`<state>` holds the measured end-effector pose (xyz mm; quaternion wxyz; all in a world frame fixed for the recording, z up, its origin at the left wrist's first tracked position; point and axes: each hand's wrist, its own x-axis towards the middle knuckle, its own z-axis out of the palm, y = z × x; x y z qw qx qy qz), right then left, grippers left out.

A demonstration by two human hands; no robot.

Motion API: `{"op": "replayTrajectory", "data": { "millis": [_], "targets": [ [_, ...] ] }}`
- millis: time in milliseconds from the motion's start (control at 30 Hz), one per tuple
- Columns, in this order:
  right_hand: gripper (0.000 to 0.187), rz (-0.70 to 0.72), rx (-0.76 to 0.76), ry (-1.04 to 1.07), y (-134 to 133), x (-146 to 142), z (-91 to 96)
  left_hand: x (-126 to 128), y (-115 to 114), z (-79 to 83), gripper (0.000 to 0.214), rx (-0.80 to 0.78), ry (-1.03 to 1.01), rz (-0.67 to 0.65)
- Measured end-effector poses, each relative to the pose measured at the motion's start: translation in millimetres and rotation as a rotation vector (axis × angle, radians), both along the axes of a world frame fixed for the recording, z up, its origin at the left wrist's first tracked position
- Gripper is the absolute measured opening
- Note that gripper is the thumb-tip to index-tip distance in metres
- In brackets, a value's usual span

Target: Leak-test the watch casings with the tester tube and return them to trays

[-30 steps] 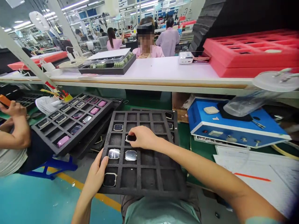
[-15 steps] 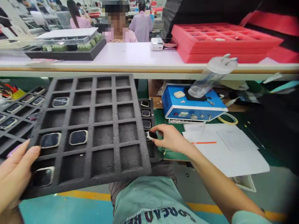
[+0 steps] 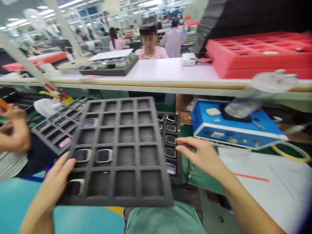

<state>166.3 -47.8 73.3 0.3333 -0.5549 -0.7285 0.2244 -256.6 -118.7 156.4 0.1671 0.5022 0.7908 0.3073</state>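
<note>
My left hand (image 3: 55, 182) grips the left edge of a black foam tray (image 3: 137, 201), thumb on top, holding it raised and tilted. A few smartwatch cases with dark screens sit in its left pockets, among them one smartwatch case (image 3: 104, 156); the right-hand pockets are bare. Partly hidden behind it lies a second foam tray (image 3: 178, 162) with several watch cases in its pockets. My right hand (image 3: 200, 154) is at that tray's right side, thumb and forefinger apart, fingertips beside a watch case (image 3: 170, 139). Nothing shows between the fingers.
A blue machine (image 3: 234, 128) with a clear cylinder stands right on the green bench, near white papers (image 3: 263, 175). Red foam trays (image 3: 255, 61) sit on the shelf above. Left are another watch tray (image 3: 52, 135) and a co-worker's arm (image 3: 17, 130). A person sits opposite.
My view has swung left and up. My right hand pinched a watch case at the second tray; now its fingers are apart. My left hand still holds the raised tray.
</note>
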Motion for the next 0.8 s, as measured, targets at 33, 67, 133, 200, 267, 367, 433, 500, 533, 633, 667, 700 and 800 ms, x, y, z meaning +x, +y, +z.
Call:
{"op": "replayTrajectory", "data": {
  "millis": [33,67,133,200,267,367,433,500,533,633,667,700,800],
  "targets": [
    [0.021,-0.087,0.084,0.047,4.5,-1.2,9.3,5.6,-0.8,-9.0,0.078,-0.017,-0.081,-0.031],
    [0.022,-0.107,0.153,0.06,9.3,-6.9,19.4,12.7,3.1,-20.5,0.075,-0.02,-0.133,-0.106],
    [0.021,0.049,0.215,-0.01,19.0,-32.4,37.9,28.8,20.5,-47.9,0.068,-0.003,-0.092,-0.262],
    [0.023,0.296,0.155,-0.193,28.5,-72.0,49.1,43.4,40.1,-74.7,0.063,0.003,-0.007,-0.363],
    [0.023,0.448,0.041,-0.459,37.7,-114.2,50.8,52.4,52.6,-93.8,0.059,0.002,0.057,-0.387],
    [0.014,0.531,-0.07,-0.702,44.4,-161.5,41.0,52.1,57.0,-101.8,0.052,0.014,0.189,-0.382],
    [0.012,0.522,-0.088,-0.759,42.2,-175.8,30.8,46.3,58.6,-96.0,0.044,0.023,0.294,-0.456],
    [0.013,0.518,-0.088,-0.812,38.8,-175.7,21.2,39.7,65.3,-86.7,0.033,0.014,0.382,-0.6],
    [0.013,0.516,-0.093,-0.831,38.3,-171.1,17.8,36.5,70.7,-82.1,0.028,0.004,0.419,-0.675],
    [0.016,0.473,-0.144,-0.713,47.5,-153.2,20.9,28.0,89.1,-72.5,0.025,-0.022,0.516,-0.843],
    [0.019,0.447,-0.149,-0.607,54.8,-152.1,27.6,25.9,94.2,-71.1,0.026,-0.028,0.544,-0.885],
    [0.022,0.42,-0.131,-0.493,64.3,-156.8,37.2,24.4,98.2,-70.5,0.027,-0.031,0.568,-0.925],
    [0.021,0.423,0.076,-0.359,105.5,-215.1,76.1,24.0,103.4,-71.8,0.028,-0.037,0.628,-1.034]
  ]
}}
